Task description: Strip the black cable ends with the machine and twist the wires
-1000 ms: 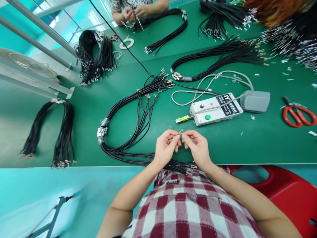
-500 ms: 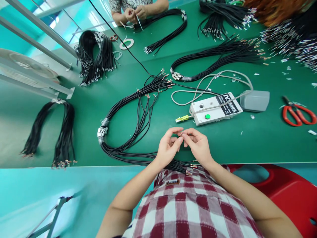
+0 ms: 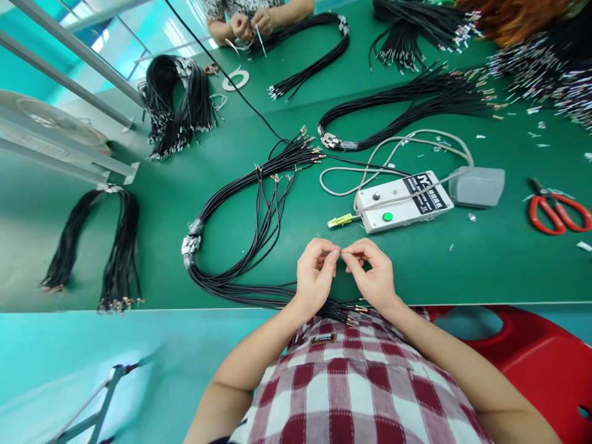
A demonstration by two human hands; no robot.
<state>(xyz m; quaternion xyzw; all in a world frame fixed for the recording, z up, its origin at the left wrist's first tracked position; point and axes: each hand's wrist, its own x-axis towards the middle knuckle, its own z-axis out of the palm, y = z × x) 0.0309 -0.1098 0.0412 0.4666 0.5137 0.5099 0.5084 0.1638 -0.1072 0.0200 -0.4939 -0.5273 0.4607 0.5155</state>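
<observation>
My left hand (image 3: pixel 317 268) is closed in a pinch at the table's front edge. Facing it, my right hand (image 3: pixel 370 268) pinches too, and the fingertips of both almost meet. Between them is a thin wire end of a black cable, mostly covered by the fingers. Under and left of my left hand runs a bundle of black cables (image 3: pixel 240 293), curved in a U and bound with clear wrap and silvery connectors (image 3: pixel 190 245). Its stripped, coppery ends lie by my lap, below the hands.
Behind my hands lies a white control box (image 3: pixel 402 202) with a green button, a yellow-green tip and a grey cord. Red-handled scissors (image 3: pixel 557 209) lie at right. More cable bundles (image 3: pixel 180 105) are around. Across the table, another person's hands (image 3: pixel 252 26) work on cables.
My two hands have turned slightly, and their fingertips have drawn a little apart. The wire end between them shows less now. The cable bundle stays in place.
</observation>
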